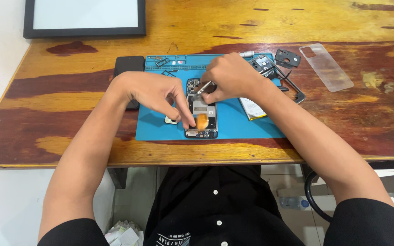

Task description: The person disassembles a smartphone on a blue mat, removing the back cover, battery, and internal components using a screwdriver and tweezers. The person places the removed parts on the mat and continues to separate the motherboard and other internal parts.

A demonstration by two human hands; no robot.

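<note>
The opened black phone body (200, 114) on our blue rubber mat (242, 123) looks fragile; left hand (153, 93) pins its edge; right hand (231, 75) pinches metal tweezers (202, 89).

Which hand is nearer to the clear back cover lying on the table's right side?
Right. The right hand, holding tweezers over the opened phone, sits closer to the clear back cover; the left hand is farther left, fingers on the phone.
</note>
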